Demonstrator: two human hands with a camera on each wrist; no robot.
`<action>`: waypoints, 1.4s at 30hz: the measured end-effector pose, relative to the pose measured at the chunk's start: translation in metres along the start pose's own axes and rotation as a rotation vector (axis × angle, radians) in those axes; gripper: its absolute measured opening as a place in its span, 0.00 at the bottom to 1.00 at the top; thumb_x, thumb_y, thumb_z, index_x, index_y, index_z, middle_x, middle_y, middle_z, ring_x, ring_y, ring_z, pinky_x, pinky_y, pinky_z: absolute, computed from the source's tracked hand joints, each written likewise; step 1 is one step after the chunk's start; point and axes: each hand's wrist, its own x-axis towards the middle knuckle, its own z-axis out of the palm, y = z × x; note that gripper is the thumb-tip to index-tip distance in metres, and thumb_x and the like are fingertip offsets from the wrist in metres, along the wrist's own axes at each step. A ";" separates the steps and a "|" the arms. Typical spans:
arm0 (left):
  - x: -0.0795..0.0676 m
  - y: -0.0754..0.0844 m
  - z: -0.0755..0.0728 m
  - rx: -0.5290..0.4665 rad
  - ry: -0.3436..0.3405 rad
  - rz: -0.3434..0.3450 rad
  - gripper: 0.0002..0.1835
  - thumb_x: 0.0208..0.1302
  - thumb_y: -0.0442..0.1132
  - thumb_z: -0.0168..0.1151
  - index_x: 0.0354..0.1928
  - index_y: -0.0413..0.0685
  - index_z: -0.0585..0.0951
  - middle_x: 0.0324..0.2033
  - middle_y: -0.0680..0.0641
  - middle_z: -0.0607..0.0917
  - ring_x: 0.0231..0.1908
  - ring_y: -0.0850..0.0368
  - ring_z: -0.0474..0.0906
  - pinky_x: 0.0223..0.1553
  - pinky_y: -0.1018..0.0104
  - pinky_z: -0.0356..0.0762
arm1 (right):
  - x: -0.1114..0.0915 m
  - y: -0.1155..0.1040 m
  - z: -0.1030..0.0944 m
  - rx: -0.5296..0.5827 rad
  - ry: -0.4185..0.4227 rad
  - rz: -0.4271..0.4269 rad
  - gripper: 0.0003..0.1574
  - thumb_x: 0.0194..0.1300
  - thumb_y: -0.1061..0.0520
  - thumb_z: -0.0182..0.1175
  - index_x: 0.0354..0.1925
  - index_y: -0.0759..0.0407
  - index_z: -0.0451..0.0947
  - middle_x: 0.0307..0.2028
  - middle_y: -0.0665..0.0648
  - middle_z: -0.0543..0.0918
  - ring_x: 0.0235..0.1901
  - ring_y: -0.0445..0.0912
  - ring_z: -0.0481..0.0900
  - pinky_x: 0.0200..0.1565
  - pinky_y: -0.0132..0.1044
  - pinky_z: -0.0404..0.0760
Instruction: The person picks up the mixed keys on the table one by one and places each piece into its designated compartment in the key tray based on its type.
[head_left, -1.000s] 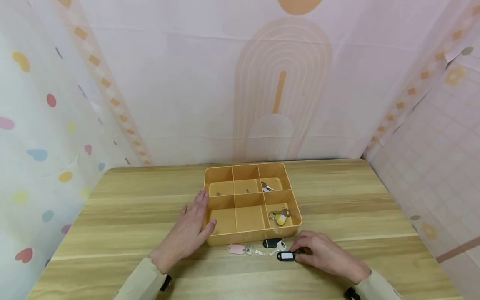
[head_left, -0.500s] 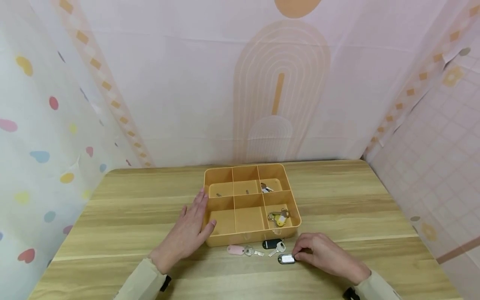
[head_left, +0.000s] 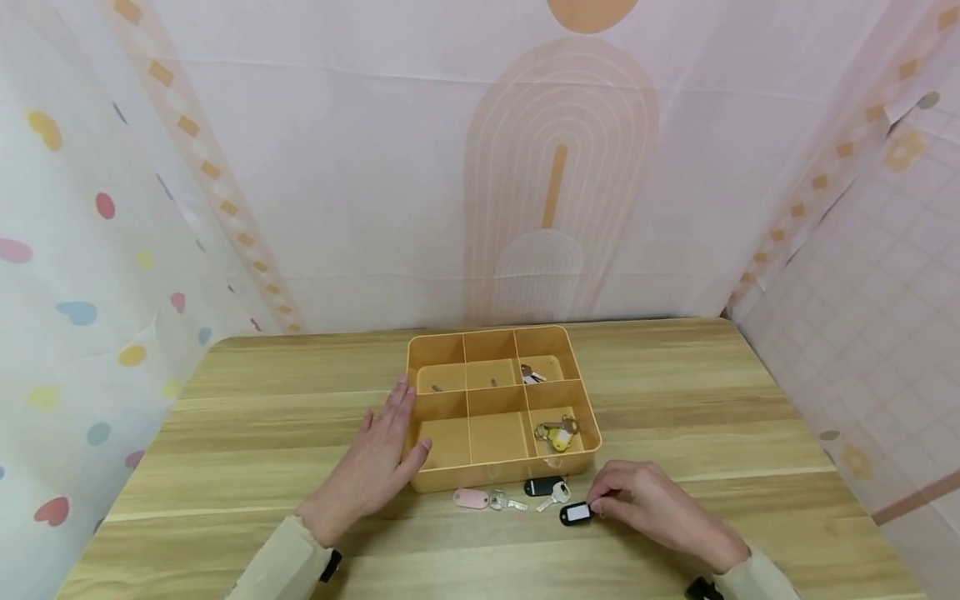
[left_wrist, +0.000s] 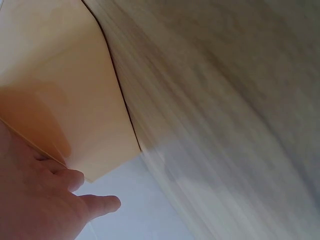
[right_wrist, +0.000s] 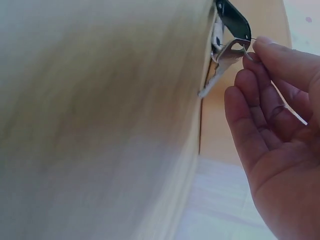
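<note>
Pinching ring (right_wrist: 247, 54) in fingertips, right hand (head_left: 658, 507) is holding black tag (head_left: 577, 513) and key (right_wrist: 229, 57) near box (head_left: 461, 478); fingers hiding key from head view, table contact unclear. Left hand (head_left: 371, 463) is resting straight fingers against box's side, wrist view cropping it. Tabletop (head_left: 750, 442) is stretching rightward.

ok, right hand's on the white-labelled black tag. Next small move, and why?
I'd probably raise the white-labelled black tag above the front wall of the organizer box: the right hand pinches it at one end, another black tag lies close by and could snag, and the left hand rests against the box's side, likely steadying it.
</note>
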 end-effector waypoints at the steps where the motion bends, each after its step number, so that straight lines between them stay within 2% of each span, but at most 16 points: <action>1: 0.000 0.000 0.001 -0.001 0.000 -0.001 0.41 0.74 0.54 0.47 0.76 0.39 0.42 0.76 0.44 0.38 0.74 0.47 0.40 0.65 0.34 0.48 | -0.001 -0.001 -0.001 0.002 0.005 0.000 0.07 0.64 0.58 0.65 0.36 0.43 0.84 0.34 0.36 0.81 0.34 0.33 0.78 0.36 0.29 0.81; 10: 0.000 0.001 0.004 0.007 0.005 0.000 0.42 0.73 0.53 0.47 0.76 0.40 0.41 0.76 0.42 0.41 0.74 0.46 0.40 0.65 0.33 0.49 | 0.000 -0.016 -0.007 0.040 0.055 -0.029 0.04 0.64 0.55 0.64 0.38 0.46 0.83 0.35 0.40 0.82 0.34 0.34 0.80 0.35 0.29 0.81; 19: -0.002 0.001 0.003 0.013 0.008 -0.004 0.42 0.73 0.54 0.46 0.76 0.41 0.41 0.76 0.42 0.41 0.74 0.47 0.40 0.65 0.33 0.50 | 0.007 -0.029 -0.012 0.026 0.145 -0.093 0.09 0.61 0.60 0.66 0.40 0.46 0.83 0.38 0.41 0.83 0.37 0.37 0.81 0.38 0.31 0.82; 24: -0.001 0.002 0.002 0.012 0.007 -0.004 0.41 0.73 0.54 0.47 0.76 0.40 0.42 0.76 0.43 0.40 0.74 0.47 0.40 0.65 0.33 0.49 | 0.015 -0.039 -0.014 0.014 0.206 -0.117 0.11 0.59 0.60 0.68 0.39 0.46 0.84 0.38 0.41 0.83 0.36 0.37 0.82 0.39 0.32 0.82; 28: -0.001 0.002 0.001 0.009 0.003 -0.008 0.41 0.73 0.54 0.47 0.76 0.39 0.42 0.76 0.44 0.39 0.74 0.48 0.39 0.66 0.34 0.48 | 0.022 -0.046 -0.016 0.025 0.231 -0.129 0.09 0.59 0.61 0.68 0.39 0.49 0.84 0.38 0.41 0.83 0.38 0.38 0.82 0.42 0.32 0.81; 35: -0.002 0.002 -0.001 0.013 0.003 -0.004 0.41 0.73 0.55 0.46 0.75 0.38 0.43 0.76 0.42 0.41 0.74 0.47 0.40 0.65 0.34 0.48 | 0.035 -0.058 -0.017 0.058 0.270 -0.121 0.10 0.60 0.62 0.67 0.38 0.48 0.84 0.39 0.43 0.84 0.41 0.40 0.82 0.46 0.31 0.79; 40: -0.001 0.002 -0.002 0.020 0.008 0.000 0.41 0.74 0.55 0.45 0.76 0.40 0.42 0.76 0.42 0.41 0.74 0.46 0.41 0.65 0.34 0.49 | 0.047 -0.065 -0.016 0.082 0.336 -0.122 0.10 0.60 0.62 0.67 0.39 0.49 0.85 0.40 0.44 0.84 0.42 0.41 0.82 0.47 0.31 0.79; 42: -0.001 0.002 -0.002 0.021 0.009 0.002 0.41 0.74 0.56 0.45 0.76 0.40 0.42 0.76 0.42 0.41 0.74 0.46 0.41 0.65 0.34 0.49 | 0.052 -0.066 -0.015 0.073 0.366 -0.143 0.10 0.59 0.64 0.68 0.39 0.50 0.85 0.40 0.44 0.84 0.41 0.41 0.82 0.44 0.31 0.80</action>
